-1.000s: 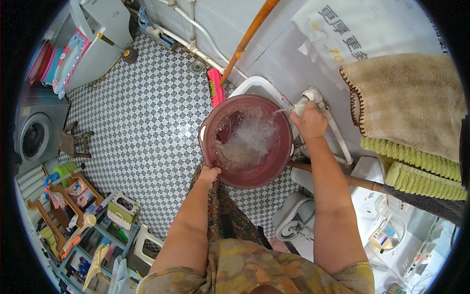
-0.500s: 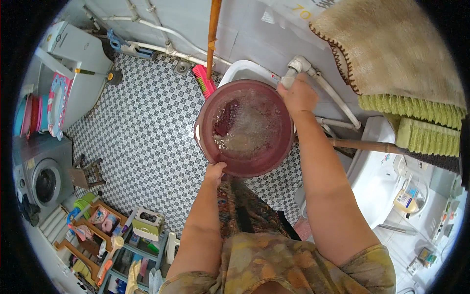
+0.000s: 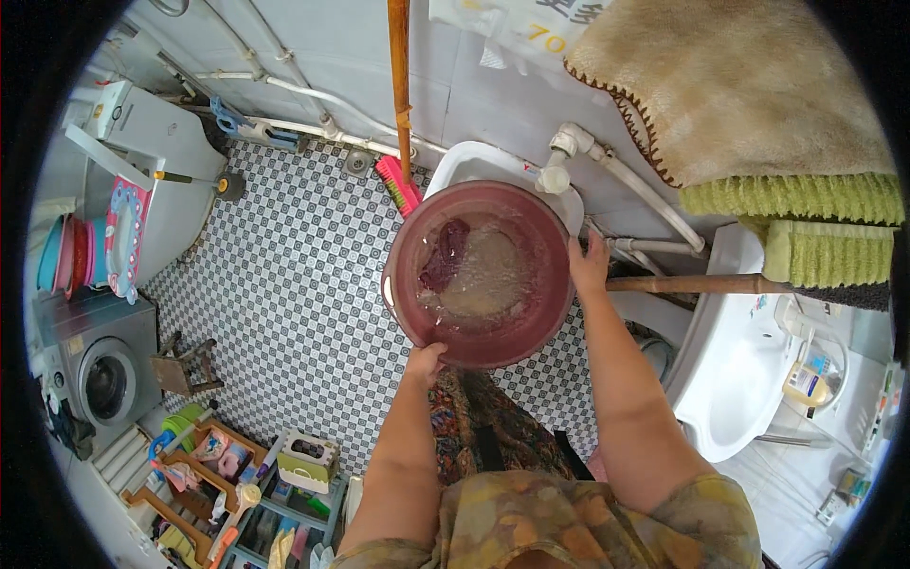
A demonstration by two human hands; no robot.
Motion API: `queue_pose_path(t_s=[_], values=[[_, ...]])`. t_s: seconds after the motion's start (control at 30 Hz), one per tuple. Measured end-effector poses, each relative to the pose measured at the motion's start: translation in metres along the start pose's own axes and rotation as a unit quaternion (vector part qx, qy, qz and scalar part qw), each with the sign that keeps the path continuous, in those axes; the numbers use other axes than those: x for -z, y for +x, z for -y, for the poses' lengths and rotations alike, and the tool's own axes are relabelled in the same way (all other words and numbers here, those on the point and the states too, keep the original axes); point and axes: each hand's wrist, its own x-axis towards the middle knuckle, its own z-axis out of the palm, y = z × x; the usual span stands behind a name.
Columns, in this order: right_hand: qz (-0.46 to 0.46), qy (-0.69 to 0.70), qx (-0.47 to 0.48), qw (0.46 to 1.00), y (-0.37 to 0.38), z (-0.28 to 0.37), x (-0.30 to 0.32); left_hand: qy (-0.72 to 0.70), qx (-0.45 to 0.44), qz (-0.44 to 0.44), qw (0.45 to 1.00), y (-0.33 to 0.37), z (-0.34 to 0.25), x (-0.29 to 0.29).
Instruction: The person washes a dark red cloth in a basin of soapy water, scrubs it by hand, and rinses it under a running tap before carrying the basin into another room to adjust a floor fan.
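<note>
A dark red, round plastic basin (image 3: 403, 275) holds bubbly water with a dark purplish cloth (image 3: 444, 258) on its left side. It rests at least partly over a white, tub-like fixture (image 3: 464, 161) by the wall. My left hand (image 3: 427, 363) grips the basin's near-left rim, its fingers partly hidden under the edge. At the basin's right edge is my right hand (image 3: 590, 266), thumb close to or on the rim and fingers spread outside it. Above the far-right rim, a white pipe fitting (image 3: 554, 178) juts from the wall with no hand on it.
Behind the basin stand a wooden pole (image 3: 400, 104) and a pink brush (image 3: 398, 187). A white sink (image 3: 735, 379) and hanging towels (image 3: 749, 104) are on the right. To the left are a washing machine (image 3: 109, 384), a small stool (image 3: 187, 370) and storage bins (image 3: 223, 417).
My right hand has left the white pipe fitting and come down to the basin's right edge. My left hand stays on the rim. The whole view has shifted slightly.
</note>
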Motion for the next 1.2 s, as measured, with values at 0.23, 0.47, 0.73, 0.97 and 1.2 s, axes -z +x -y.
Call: queue_pose_path(t_s=[0.23,0.47,0.73,0.97,1.2], values=[[0.158,0.497,-0.430,0.737,-0.018,-0.066,-0.027,0.026,0.012,-0.018,0.999,-0.005,-0.006,0.002],[-0.039,0.482,-0.440,0.757,-0.043,-0.037,-0.026,0.061,0.053,-0.022,0.997,-0.032,-0.049,-0.004],[-0.057,0.511,-0.491,0.704,-0.071,-0.045,-0.027,-0.162,-0.175,0.031,0.971,-0.003,-0.131,0.002],[-0.068,0.616,-0.546,0.564,-0.126,-0.064,-0.008,-0.115,-0.097,0.062,0.987,-0.005,-0.152,-0.010],[-0.130,0.677,-0.563,0.457,-0.180,-0.075,0.039,-0.030,-0.054,0.062,0.996,-0.038,-0.152,-0.057]])
